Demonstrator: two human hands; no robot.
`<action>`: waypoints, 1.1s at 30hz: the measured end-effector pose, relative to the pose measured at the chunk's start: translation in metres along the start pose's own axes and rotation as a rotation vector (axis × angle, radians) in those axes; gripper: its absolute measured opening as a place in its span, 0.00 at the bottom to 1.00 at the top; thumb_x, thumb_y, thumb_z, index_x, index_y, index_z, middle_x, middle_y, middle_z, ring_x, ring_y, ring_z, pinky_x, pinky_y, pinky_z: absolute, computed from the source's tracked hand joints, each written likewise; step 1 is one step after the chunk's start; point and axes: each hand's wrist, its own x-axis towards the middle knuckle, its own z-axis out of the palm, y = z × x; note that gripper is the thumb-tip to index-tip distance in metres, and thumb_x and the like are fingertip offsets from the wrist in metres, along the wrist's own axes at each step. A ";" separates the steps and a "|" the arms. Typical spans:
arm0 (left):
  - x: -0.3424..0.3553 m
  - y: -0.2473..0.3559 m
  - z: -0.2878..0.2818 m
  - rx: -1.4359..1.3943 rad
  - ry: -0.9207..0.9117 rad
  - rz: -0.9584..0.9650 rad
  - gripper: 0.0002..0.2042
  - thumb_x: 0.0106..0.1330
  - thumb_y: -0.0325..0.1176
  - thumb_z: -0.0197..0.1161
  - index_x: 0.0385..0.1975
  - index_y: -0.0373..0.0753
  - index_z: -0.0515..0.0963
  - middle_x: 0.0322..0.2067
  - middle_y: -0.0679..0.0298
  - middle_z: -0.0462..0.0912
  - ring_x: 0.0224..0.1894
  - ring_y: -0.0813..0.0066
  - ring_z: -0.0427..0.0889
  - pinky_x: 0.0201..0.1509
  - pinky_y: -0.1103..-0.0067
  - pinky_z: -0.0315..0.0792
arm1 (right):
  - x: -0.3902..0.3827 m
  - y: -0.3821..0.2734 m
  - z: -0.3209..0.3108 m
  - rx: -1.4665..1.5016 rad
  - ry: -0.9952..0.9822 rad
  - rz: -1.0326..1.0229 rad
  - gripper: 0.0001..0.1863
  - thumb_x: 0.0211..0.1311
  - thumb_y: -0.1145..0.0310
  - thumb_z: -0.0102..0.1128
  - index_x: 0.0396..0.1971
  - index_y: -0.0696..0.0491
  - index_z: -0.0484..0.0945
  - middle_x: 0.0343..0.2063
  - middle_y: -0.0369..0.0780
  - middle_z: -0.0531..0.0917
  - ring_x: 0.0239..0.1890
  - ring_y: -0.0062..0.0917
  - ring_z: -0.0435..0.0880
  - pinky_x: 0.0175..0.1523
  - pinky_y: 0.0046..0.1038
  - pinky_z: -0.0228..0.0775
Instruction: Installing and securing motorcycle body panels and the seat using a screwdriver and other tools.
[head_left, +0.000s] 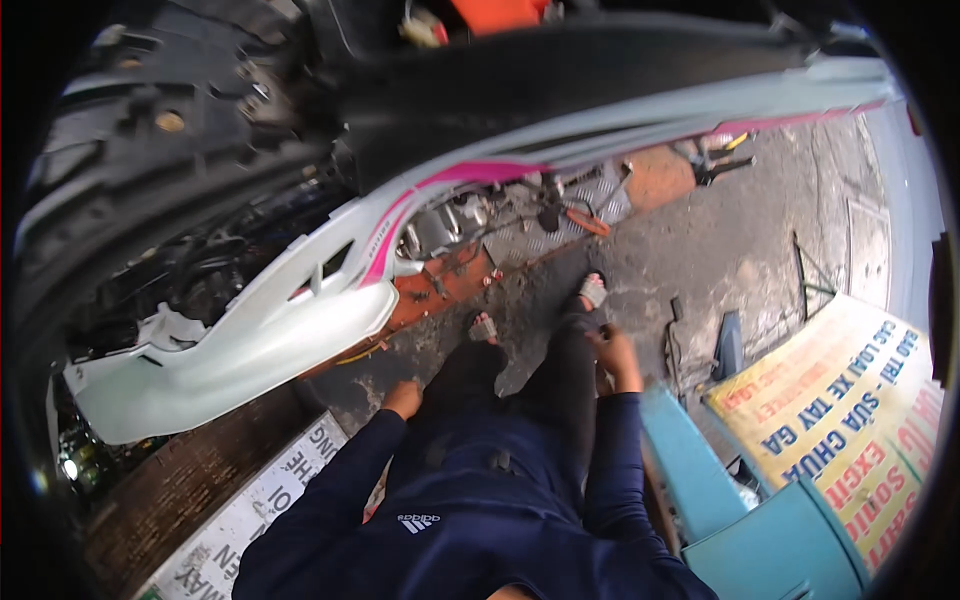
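Observation:
My left hand (403,400) hangs beside my left thigh, its fingers curled in a loose fist. No object shows in it. Over my right knee, my right hand (617,358) is closed too. Something small and dark shows at its fingers, too blurred to name. Neither hand touches the motorbike. In front of me stands that motorbike, with a white and pink side fairing (310,280) and a dark seat (560,85). Below the fairing its metal engine (445,225) is bare.
An orange lift platform (440,285) with a tread plate (535,240) lies under the motorbike. Blue plastic panels (700,470) and a yellow lettered sign (830,420) are at my right. A white lettered board (245,510) leans at my left. A black pedal-like bar (675,345) lies on the concrete.

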 end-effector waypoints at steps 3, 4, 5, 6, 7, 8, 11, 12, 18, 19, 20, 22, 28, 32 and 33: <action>0.015 -0.017 0.038 0.076 -0.119 -0.021 0.11 0.63 0.32 0.50 0.40 0.38 0.78 0.35 0.48 0.82 0.39 0.44 0.81 0.44 0.56 0.75 | -0.071 0.026 0.132 -0.150 -0.215 0.272 0.37 0.48 0.49 0.71 0.54 0.56 0.72 0.52 0.53 0.76 0.55 0.46 0.75 0.57 0.44 0.69; 0.006 -0.024 0.042 0.111 -0.115 -0.042 0.12 0.64 0.34 0.51 0.40 0.38 0.78 0.35 0.48 0.82 0.38 0.44 0.82 0.44 0.57 0.75 | -0.097 -0.018 0.144 -0.330 -0.285 0.340 0.41 0.47 0.47 0.72 0.58 0.54 0.69 0.56 0.52 0.72 0.60 0.47 0.71 0.59 0.46 0.67; 0.014 -0.008 0.051 0.147 -0.072 -0.013 0.10 0.64 0.33 0.53 0.39 0.38 0.78 0.35 0.49 0.82 0.39 0.45 0.82 0.44 0.57 0.76 | -0.101 -0.011 0.153 -0.337 -0.285 0.360 0.41 0.47 0.47 0.72 0.58 0.54 0.69 0.56 0.52 0.72 0.60 0.47 0.71 0.59 0.46 0.67; 0.017 -0.009 0.060 0.151 -0.085 -0.024 0.10 0.64 0.33 0.53 0.39 0.38 0.78 0.35 0.49 0.82 0.39 0.45 0.82 0.44 0.57 0.76 | -0.109 -0.009 0.170 -0.323 -0.374 0.408 0.42 0.47 0.46 0.72 0.60 0.53 0.67 0.59 0.51 0.69 0.62 0.48 0.67 0.61 0.49 0.65; 0.022 -0.014 0.069 0.134 -0.108 -0.022 0.09 0.63 0.32 0.54 0.38 0.38 0.78 0.35 0.49 0.82 0.39 0.46 0.82 0.43 0.58 0.76 | -0.115 -0.008 0.184 -0.308 -0.464 0.452 0.44 0.46 0.46 0.72 0.61 0.52 0.65 0.61 0.50 0.65 0.65 0.49 0.63 0.62 0.51 0.63; 0.033 -0.015 0.077 0.115 -0.125 -0.015 0.08 0.63 0.32 0.56 0.38 0.38 0.78 0.35 0.50 0.83 0.39 0.46 0.81 0.43 0.58 0.76 | -0.119 -0.002 0.195 -0.307 -0.472 0.452 0.44 0.46 0.46 0.72 0.61 0.52 0.65 0.61 0.50 0.65 0.65 0.49 0.63 0.62 0.51 0.63; 0.074 -0.028 0.098 -0.237 0.025 -0.126 0.07 0.63 0.33 0.58 0.34 0.37 0.77 0.33 0.48 0.82 0.40 0.45 0.80 0.42 0.59 0.74 | -0.128 0.020 0.216 -0.299 -0.540 0.513 0.45 0.45 0.45 0.72 0.61 0.54 0.67 0.60 0.52 0.68 0.63 0.48 0.67 0.61 0.47 0.66; 0.093 -0.037 0.099 -0.338 0.135 -0.139 0.07 0.63 0.34 0.58 0.33 0.36 0.77 0.32 0.48 0.81 0.40 0.45 0.80 0.42 0.59 0.74 | -0.131 0.028 0.219 -0.253 -0.568 0.485 0.42 0.47 0.45 0.70 0.59 0.54 0.68 0.58 0.52 0.70 0.62 0.47 0.69 0.60 0.45 0.67; 0.225 -0.108 0.040 -0.159 0.861 -0.313 0.07 0.58 0.31 0.63 0.31 0.35 0.75 0.30 0.49 0.81 0.36 0.49 0.81 0.42 0.61 0.73 | -0.130 0.074 0.251 -0.237 -0.662 0.408 0.36 0.50 0.42 0.67 0.49 0.57 0.78 0.48 0.51 0.81 0.53 0.42 0.79 0.56 0.39 0.72; 0.234 -0.115 0.037 -0.157 0.865 -0.322 0.07 0.58 0.31 0.63 0.31 0.35 0.75 0.30 0.49 0.81 0.36 0.49 0.81 0.42 0.61 0.73 | -0.130 0.080 0.259 -0.270 -0.694 0.411 0.34 0.50 0.42 0.66 0.47 0.57 0.80 0.45 0.50 0.83 0.51 0.42 0.81 0.55 0.39 0.73; 0.240 -0.123 0.038 0.035 0.874 -0.346 0.07 0.57 0.31 0.63 0.32 0.36 0.76 0.31 0.49 0.82 0.37 0.49 0.81 0.42 0.61 0.73 | -0.130 0.081 0.264 -0.274 -0.704 0.406 0.34 0.50 0.42 0.66 0.47 0.57 0.80 0.45 0.50 0.83 0.51 0.42 0.81 0.55 0.39 0.73; 0.248 -0.129 0.045 0.218 0.861 -0.371 0.08 0.57 0.32 0.64 0.32 0.36 0.76 0.32 0.49 0.82 0.37 0.49 0.82 0.43 0.61 0.73 | -0.130 0.089 0.272 -0.313 -0.725 0.443 0.32 0.52 0.43 0.65 0.43 0.58 0.81 0.44 0.50 0.83 0.49 0.44 0.81 0.53 0.40 0.74; 0.264 -0.186 0.045 -0.010 0.931 -0.138 0.05 0.61 0.29 0.63 0.33 0.37 0.76 0.22 0.62 0.80 0.25 0.69 0.81 0.32 0.72 0.74 | -0.126 0.101 0.284 -0.367 -0.715 0.387 0.30 0.55 0.45 0.63 0.44 0.58 0.81 0.45 0.50 0.82 0.50 0.43 0.81 0.54 0.39 0.73; 0.274 -0.194 0.040 -0.523 0.834 -0.046 0.03 0.65 0.26 0.61 0.34 0.37 0.74 0.19 0.68 0.76 0.21 0.81 0.74 0.25 0.79 0.68 | -0.117 0.111 0.296 -0.332 -0.621 0.377 0.31 0.54 0.42 0.62 0.40 0.59 0.81 0.42 0.53 0.83 0.48 0.45 0.81 0.51 0.42 0.74; 0.272 -0.180 0.046 -0.504 0.777 0.008 0.03 0.65 0.26 0.61 0.35 0.37 0.74 0.19 0.69 0.76 0.20 0.84 0.71 0.23 0.81 0.65 | -0.121 0.115 0.302 -0.329 -0.606 0.392 0.31 0.54 0.42 0.62 0.40 0.59 0.81 0.42 0.53 0.83 0.48 0.45 0.81 0.51 0.42 0.74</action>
